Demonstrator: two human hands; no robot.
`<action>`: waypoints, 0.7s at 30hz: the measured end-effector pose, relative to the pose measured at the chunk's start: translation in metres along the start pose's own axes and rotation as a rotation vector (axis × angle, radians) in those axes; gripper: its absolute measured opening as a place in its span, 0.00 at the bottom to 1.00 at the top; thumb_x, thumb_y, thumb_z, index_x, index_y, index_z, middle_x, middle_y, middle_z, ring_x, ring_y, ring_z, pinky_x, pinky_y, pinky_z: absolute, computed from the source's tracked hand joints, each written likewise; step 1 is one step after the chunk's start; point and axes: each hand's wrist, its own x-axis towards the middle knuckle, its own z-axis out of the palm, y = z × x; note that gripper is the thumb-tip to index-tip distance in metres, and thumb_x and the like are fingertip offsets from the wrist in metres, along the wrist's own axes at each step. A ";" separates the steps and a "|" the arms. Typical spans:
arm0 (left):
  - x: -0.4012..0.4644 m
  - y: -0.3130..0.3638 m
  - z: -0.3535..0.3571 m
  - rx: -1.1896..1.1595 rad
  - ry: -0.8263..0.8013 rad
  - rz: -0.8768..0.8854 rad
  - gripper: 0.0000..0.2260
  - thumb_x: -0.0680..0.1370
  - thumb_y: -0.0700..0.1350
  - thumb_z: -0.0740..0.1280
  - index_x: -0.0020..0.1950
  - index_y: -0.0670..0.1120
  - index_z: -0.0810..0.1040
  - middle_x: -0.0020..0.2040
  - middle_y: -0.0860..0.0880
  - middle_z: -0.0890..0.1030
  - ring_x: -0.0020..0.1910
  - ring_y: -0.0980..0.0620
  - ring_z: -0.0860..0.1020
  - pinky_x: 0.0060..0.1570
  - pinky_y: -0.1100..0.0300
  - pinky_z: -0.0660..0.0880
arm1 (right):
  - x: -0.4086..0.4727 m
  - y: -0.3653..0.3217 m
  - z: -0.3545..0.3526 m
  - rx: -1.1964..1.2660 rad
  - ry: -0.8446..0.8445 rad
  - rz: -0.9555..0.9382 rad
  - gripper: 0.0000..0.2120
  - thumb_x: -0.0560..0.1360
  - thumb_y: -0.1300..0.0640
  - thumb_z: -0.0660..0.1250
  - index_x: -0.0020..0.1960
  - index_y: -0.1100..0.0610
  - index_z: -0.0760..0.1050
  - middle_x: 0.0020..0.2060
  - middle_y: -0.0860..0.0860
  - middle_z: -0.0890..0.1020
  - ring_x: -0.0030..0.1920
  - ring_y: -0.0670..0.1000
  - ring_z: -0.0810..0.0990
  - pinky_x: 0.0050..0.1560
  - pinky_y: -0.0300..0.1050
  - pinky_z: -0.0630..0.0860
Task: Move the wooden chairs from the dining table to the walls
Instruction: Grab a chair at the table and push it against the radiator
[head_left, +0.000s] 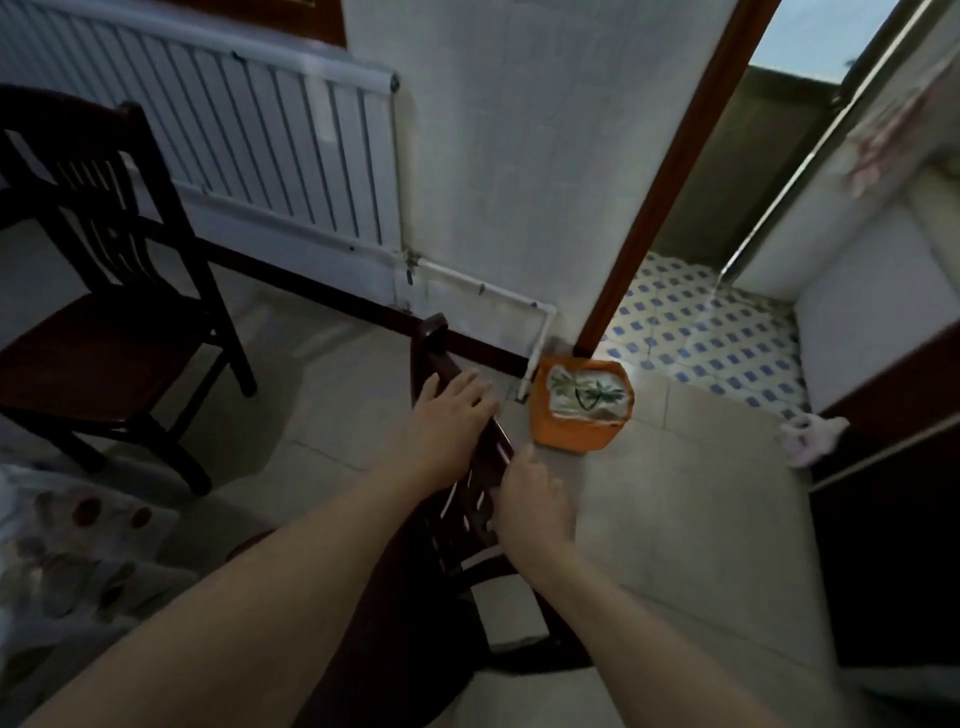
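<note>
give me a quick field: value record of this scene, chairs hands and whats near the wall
held chair: dark wooden chair, both hands on its backrest
left hand: left hand laid over the top rail, fingers fairly straight
right hand: right hand at the backrest's right edge; grip unclear
second chair: second chair stands on the floor in front of the radiator
near wall: orange bin at the foot of the wall beside the doorway
floor: pale tiles; blue-patterned tiles beyond the doorway
</note>
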 end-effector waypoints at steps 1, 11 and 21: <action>0.004 -0.003 0.001 0.018 0.000 0.032 0.26 0.75 0.40 0.67 0.71 0.48 0.65 0.77 0.49 0.59 0.79 0.49 0.49 0.75 0.44 0.48 | 0.001 -0.002 0.001 -0.019 0.012 0.002 0.13 0.81 0.54 0.59 0.63 0.59 0.65 0.59 0.54 0.79 0.59 0.55 0.79 0.52 0.46 0.76; 0.017 -0.080 -0.023 0.249 0.071 0.298 0.19 0.74 0.46 0.68 0.64 0.47 0.70 0.63 0.47 0.75 0.65 0.47 0.72 0.69 0.54 0.61 | 0.016 -0.056 -0.015 -0.067 0.037 -0.138 0.15 0.79 0.51 0.63 0.61 0.58 0.67 0.57 0.55 0.79 0.56 0.56 0.80 0.49 0.47 0.75; 0.016 -0.162 -0.059 0.217 -0.003 0.215 0.13 0.75 0.45 0.69 0.58 0.46 0.75 0.56 0.48 0.78 0.58 0.47 0.76 0.51 0.53 0.74 | 0.053 -0.125 -0.035 -0.101 -0.063 -0.318 0.16 0.78 0.53 0.65 0.61 0.59 0.67 0.56 0.57 0.79 0.55 0.56 0.78 0.42 0.44 0.66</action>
